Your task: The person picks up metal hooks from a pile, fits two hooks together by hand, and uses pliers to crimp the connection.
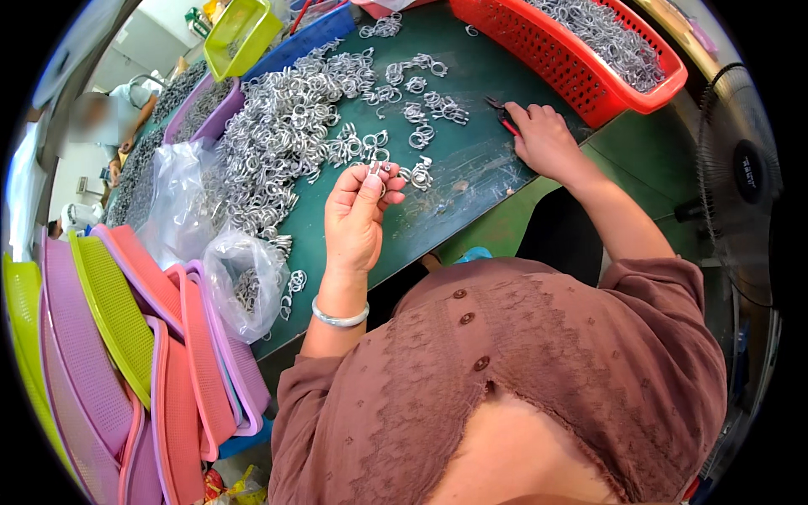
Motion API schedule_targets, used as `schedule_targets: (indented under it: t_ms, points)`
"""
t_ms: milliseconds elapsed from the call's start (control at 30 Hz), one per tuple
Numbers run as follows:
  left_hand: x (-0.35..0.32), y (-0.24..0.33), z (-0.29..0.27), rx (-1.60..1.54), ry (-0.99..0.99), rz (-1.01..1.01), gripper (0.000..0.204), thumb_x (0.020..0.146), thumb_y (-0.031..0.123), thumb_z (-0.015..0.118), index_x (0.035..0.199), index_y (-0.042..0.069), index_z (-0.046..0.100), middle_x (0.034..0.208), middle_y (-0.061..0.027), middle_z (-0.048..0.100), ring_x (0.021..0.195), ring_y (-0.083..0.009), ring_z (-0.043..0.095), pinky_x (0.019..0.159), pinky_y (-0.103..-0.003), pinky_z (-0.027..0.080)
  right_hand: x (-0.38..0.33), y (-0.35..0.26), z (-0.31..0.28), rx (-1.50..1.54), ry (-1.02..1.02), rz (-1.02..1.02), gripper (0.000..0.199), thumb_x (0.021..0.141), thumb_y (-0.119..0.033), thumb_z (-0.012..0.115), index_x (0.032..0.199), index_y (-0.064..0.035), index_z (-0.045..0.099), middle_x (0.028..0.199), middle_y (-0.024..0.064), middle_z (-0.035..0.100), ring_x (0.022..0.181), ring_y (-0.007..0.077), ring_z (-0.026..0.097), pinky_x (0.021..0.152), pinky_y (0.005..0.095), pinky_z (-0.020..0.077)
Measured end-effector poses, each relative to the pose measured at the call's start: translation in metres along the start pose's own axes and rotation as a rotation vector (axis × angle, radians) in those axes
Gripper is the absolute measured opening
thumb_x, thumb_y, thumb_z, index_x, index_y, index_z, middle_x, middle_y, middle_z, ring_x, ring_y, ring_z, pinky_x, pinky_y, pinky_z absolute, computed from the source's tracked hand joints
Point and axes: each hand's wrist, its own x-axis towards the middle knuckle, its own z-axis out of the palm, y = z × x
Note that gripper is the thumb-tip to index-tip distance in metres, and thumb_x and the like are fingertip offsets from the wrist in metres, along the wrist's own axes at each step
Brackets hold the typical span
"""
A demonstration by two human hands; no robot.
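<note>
My left hand (355, 223) is raised over the near side of the table, thumb and fingers pinching a small silver metal ring clip (378, 168). My right hand (547, 141) is at the table's right edge, fingers curled over red-handled pliers (508, 124) whose dark jaws point away to the left; part of the handles is hidden under the palm. A big heap of the same silver ring clips (282, 118) spreads beyond my left hand. Small loose clusters of clips (421, 109) lie between the heap and the pliers.
A red perforated basket (581, 80) full of clips stands at the far right, near a black fan (745, 168). Purple (231, 109) and lime (240, 38) bins stand far left. A clear bag (244, 286) holds clips beside stacked coloured baskets (109, 337). Another person (118, 122) sits across, far left.
</note>
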Motion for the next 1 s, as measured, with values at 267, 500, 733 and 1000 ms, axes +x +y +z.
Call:
schedule_targets:
  t_ms: [267,500,733,1000]
  points:
    - [-0.006,0.008,0.0,-0.003,-0.028,-0.004,0.016,0.092,0.016,0.042,0.089,0.004,0.052,0.087,-0.01,0.059,0.072,-0.0155,0.058,0.062,-0.026,0.045,-0.007,-0.019,-0.044,0.568,0.119,-0.175,0.039,0.071,-0.007,0.053,0.109,-0.0016,0.042,0.088,0.0217,0.051,0.085,0.0374,0.049,0.075,0.0424,0.0416]
    - [0.008,0.003,0.017,0.137,0.039,0.06,0.02,0.092,0.017,0.044,0.084,0.002,0.055,0.085,-0.0084,0.058,0.068,-0.0132,0.054,0.06,-0.024,0.042,-0.016,-0.055,-0.089,0.656,0.112,-0.431,0.049,0.064,-0.007,0.063,0.107,0.0043,0.043,0.089,0.017,0.052,0.084,0.0319,0.051,0.074,0.0366,0.0438]
    - [0.016,-0.006,0.027,0.377,0.057,0.202,0.019,0.09,0.017,0.047,0.085,0.001,0.057,0.081,-0.0049,0.057,0.067,-0.0112,0.053,0.06,-0.023,0.041,-0.013,-0.053,-0.085,0.537,0.176,-0.43,0.05,0.061,-0.011,0.067,0.105,0.0054,0.048,0.088,0.0132,0.052,0.083,0.027,0.051,0.07,0.033,0.0462]
    - [0.027,-0.013,0.038,0.537,0.041,0.247,0.019,0.09,0.016,0.048,0.083,0.001,0.057,0.079,-0.003,0.055,0.066,-0.0096,0.051,0.059,-0.022,0.04,-0.014,-0.04,-0.078,0.411,0.251,-0.451,0.049,0.06,-0.012,0.065,0.102,0.0102,0.052,0.084,0.0112,0.051,0.078,0.0232,0.049,0.066,0.0281,0.0452]
